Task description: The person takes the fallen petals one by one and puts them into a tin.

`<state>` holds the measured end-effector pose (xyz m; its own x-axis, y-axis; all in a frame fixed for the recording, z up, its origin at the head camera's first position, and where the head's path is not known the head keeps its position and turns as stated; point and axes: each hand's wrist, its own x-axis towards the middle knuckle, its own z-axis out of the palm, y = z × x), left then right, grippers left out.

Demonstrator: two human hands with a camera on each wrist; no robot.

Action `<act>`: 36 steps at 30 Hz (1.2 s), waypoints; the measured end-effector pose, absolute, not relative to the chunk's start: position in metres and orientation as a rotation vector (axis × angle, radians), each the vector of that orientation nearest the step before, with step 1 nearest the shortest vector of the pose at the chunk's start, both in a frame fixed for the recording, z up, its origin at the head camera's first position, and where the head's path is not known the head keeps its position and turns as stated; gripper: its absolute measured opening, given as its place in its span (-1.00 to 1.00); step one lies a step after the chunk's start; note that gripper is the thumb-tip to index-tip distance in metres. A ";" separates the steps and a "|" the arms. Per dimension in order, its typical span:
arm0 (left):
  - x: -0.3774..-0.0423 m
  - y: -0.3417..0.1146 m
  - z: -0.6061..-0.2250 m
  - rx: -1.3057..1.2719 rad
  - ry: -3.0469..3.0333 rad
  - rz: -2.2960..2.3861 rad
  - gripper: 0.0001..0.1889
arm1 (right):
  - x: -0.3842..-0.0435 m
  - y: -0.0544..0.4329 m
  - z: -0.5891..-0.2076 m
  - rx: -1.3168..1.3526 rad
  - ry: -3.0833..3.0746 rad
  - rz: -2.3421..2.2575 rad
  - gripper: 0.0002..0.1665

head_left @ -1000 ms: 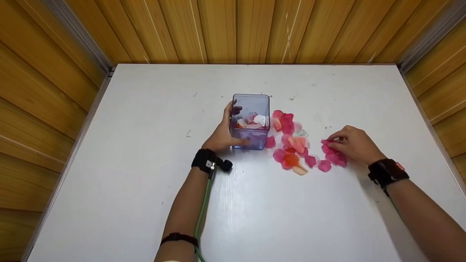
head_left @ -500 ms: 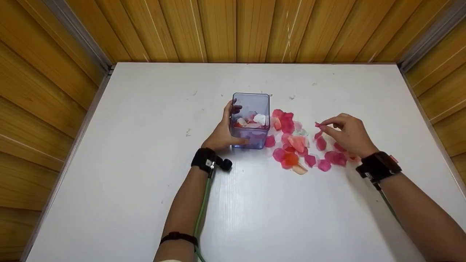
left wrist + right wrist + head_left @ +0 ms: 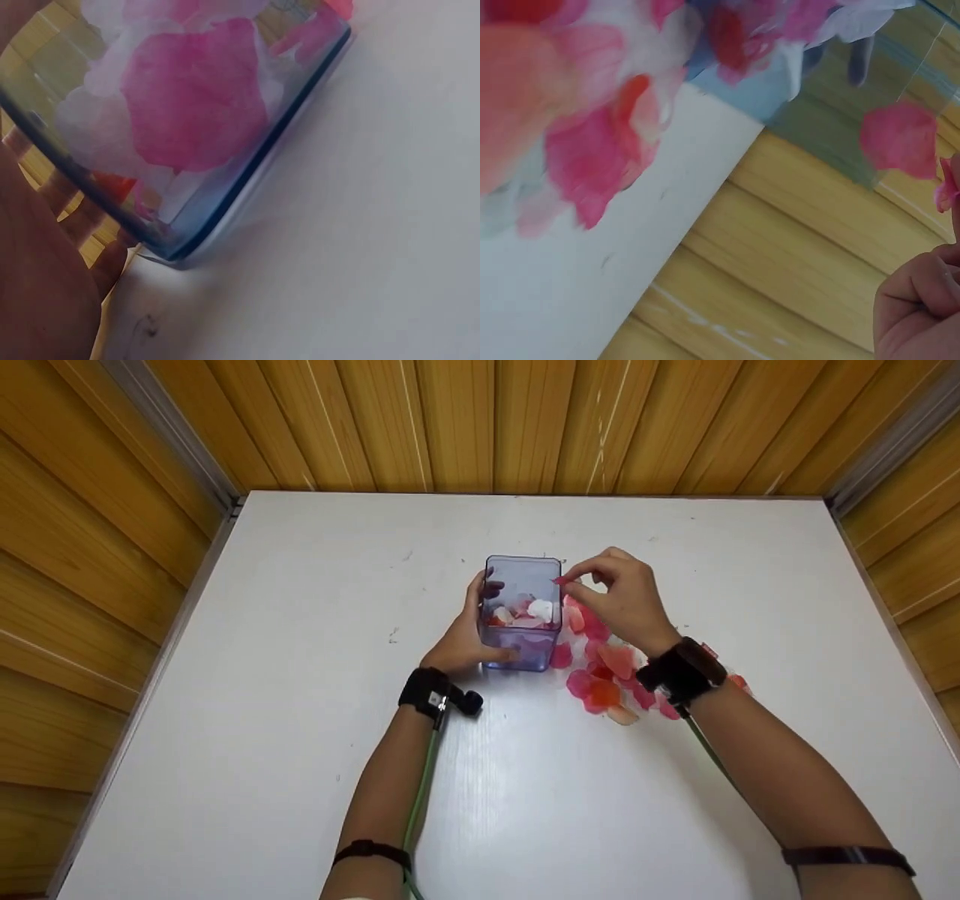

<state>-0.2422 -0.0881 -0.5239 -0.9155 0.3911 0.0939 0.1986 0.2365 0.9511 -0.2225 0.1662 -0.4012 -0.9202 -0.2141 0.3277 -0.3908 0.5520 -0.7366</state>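
Note:
A see-through bluish plastic box [image 3: 523, 574] stands on the table with white, pink and orange petals [image 3: 540, 609] inside. My left hand [image 3: 456, 643] grips it from the left, its thumb across the near side and its fingers around the far left. Through the box wall, the left wrist view shows a large pink petal [image 3: 199, 97]. At the box's right rim, my right hand [image 3: 628, 598] pinches a pink petal [image 3: 561, 580] between thumb and index finger. In the right wrist view another round pink petal [image 3: 898, 139] appears just beside those fingertips.
Loose pink, red and orange artificial petals [image 3: 600, 690] lie to the right of the box, partly under my right hand and wrist. The white table [image 3: 300, 622] meets yellow wood-look panels [image 3: 450, 427] at its back. Green cables [image 3: 421, 787] run along both forearms.
My right hand has lifted pink petal from the right end of the pile and carried it left to the box's rim. The left hand keeps its grip on the box.

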 end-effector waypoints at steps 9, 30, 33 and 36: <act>-0.240 -0.087 -0.524 0.546 2.309 1.762 0.49 | -0.238 0.144 -0.416 0.464 -2.672 1.305 -0.82; -0.243 -0.091 -0.525 0.621 2.302 1.794 0.49 | -0.241 0.214 -0.453 0.281 -2.886 1.192 -0.75; -0.243 -0.090 -0.525 0.616 2.311 1.786 0.49 | -0.242 0.219 -0.463 0.273 -2.950 1.098 -0.72; -0.242 -0.089 -0.524 0.597 2.308 1.784 0.50 | -0.242 0.215 -0.466 0.278 -2.979 1.043 -0.70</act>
